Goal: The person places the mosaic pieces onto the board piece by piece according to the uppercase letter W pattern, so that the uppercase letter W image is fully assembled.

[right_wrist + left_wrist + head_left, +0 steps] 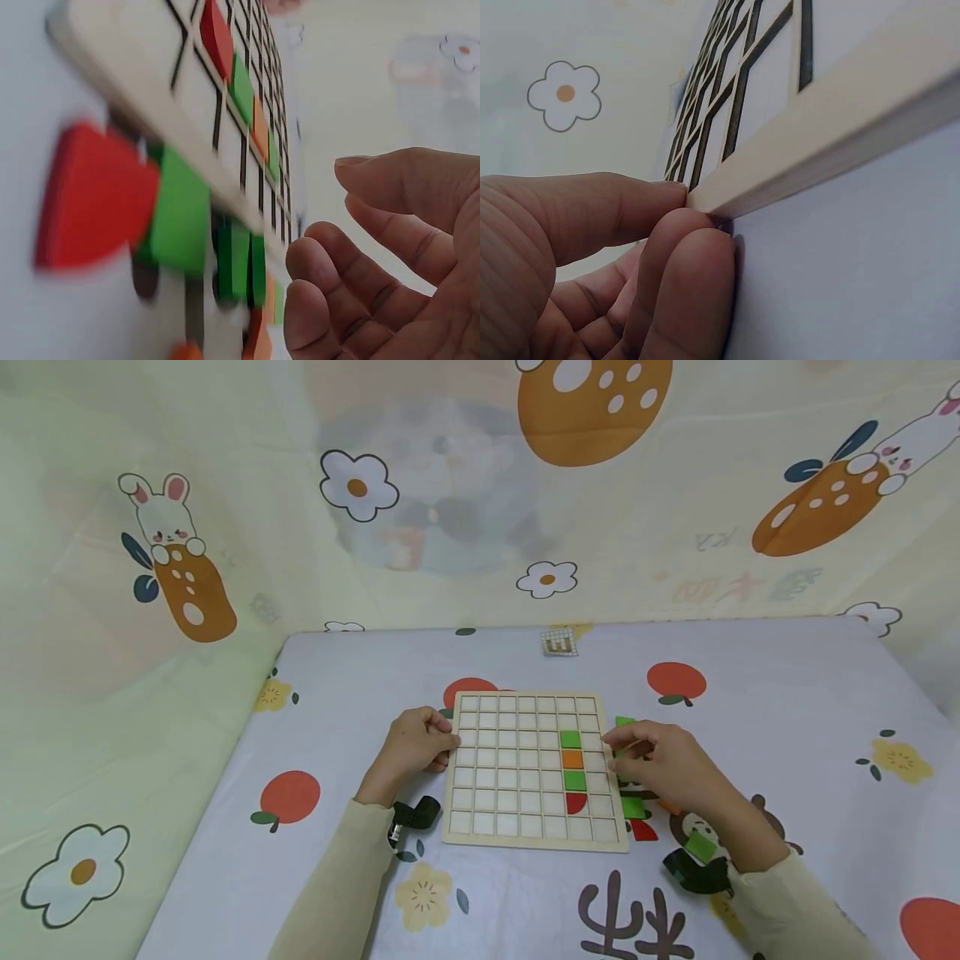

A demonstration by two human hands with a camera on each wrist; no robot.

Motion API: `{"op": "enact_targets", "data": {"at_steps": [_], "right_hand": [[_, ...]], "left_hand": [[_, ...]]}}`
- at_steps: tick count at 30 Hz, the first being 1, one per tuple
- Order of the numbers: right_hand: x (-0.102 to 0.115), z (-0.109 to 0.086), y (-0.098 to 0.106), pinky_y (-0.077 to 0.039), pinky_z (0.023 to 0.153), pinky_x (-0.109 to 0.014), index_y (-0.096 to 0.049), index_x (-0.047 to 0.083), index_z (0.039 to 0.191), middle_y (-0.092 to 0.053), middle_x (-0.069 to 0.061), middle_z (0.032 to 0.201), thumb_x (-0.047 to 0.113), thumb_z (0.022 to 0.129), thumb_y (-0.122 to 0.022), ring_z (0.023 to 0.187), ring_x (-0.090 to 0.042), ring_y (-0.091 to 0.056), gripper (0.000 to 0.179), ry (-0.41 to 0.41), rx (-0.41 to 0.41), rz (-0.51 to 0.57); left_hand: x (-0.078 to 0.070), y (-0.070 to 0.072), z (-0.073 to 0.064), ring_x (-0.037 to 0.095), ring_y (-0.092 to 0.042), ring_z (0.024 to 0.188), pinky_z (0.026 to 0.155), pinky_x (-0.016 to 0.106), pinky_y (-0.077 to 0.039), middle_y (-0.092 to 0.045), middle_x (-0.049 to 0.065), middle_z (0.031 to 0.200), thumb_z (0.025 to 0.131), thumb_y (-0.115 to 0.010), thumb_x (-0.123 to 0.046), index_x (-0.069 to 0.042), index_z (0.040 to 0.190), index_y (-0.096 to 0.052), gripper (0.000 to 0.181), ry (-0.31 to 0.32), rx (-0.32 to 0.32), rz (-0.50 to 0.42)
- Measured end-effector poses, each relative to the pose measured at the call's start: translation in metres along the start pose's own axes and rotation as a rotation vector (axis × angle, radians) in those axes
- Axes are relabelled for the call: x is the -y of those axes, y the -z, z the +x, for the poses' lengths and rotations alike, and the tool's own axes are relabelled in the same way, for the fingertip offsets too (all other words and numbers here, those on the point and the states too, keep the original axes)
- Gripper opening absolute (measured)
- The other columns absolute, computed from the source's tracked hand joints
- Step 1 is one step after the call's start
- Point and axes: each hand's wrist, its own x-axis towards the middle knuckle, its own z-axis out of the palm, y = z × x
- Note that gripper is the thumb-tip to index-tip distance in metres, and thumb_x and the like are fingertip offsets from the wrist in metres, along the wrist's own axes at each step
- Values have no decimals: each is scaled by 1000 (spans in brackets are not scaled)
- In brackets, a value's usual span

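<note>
A light wooden grid board (489, 777) lies on the table in the head view. One of its columns, toward the right, holds a green square (570, 740), an orange square (572, 760), another green square (574, 781) and a red rounded piece (575, 803). My left hand (415, 745) pinches the board's left edge, thumb over the rim and fingers against its side. Beside the right edge hovers my right hand (671, 764), fingers loosely bent with nothing between them in the right wrist view. Below it there, a red fan-shaped piece (97, 199) and green blocks (180, 214) lie along the board.
A small card with a grid pattern (559, 642) lies near the table's far edge. A loose green piece (701, 847) sits by the right wrist's black strap (693, 872). Printed cloth (337, 727) covers the table, and a patterned curtain (450, 593) hangs behind it.
</note>
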Motion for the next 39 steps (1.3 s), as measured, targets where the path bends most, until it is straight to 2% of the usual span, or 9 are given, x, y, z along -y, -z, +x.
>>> {"op": "enact_targets", "data": {"at_steps": [7,13,20,30,39], "right_hand": [[-20,17,19,-57,71,-32,-70,4,128,-70,-14,116,17,95,-74,98,-28,-63,35,-108,-35,-32],[-28,33,25,-54,72,-32,-69,0,127,-66,-13,106,18,95,-74,98,-31,-61,38,-127,-27,-82],[-33,46,23,-51,68,-31,-69,-4,125,-62,-9,93,18,92,-76,91,-26,-56,40,-143,13,-124],[-33,51,23,-47,64,-32,-71,-3,118,-58,-9,88,19,92,-76,85,-25,-54,34,-194,45,-112],[-32,50,23,-49,64,-32,-72,0,107,-66,-10,92,18,92,-77,83,-25,-55,24,-218,43,-88]], "left_hand": [[1,0,0,16,-63,56,53,25,-58,-65,9,76,92,-78,-6,-2,100,-64,16,-3,1,6],[3,-1,2,15,-63,56,53,25,-58,-65,9,76,93,-77,-6,-2,100,-64,16,-3,-2,6],[1,-1,0,14,-62,55,52,24,-57,-64,8,75,93,-77,-6,-2,101,-64,16,-5,1,-1],[1,0,0,14,-61,54,50,23,-55,-64,8,73,92,-77,-6,-1,100,-64,16,-21,6,0],[1,0,0,14,-61,54,51,23,-56,-63,8,73,93,-77,-6,-2,100,-64,16,-22,6,0]]}}
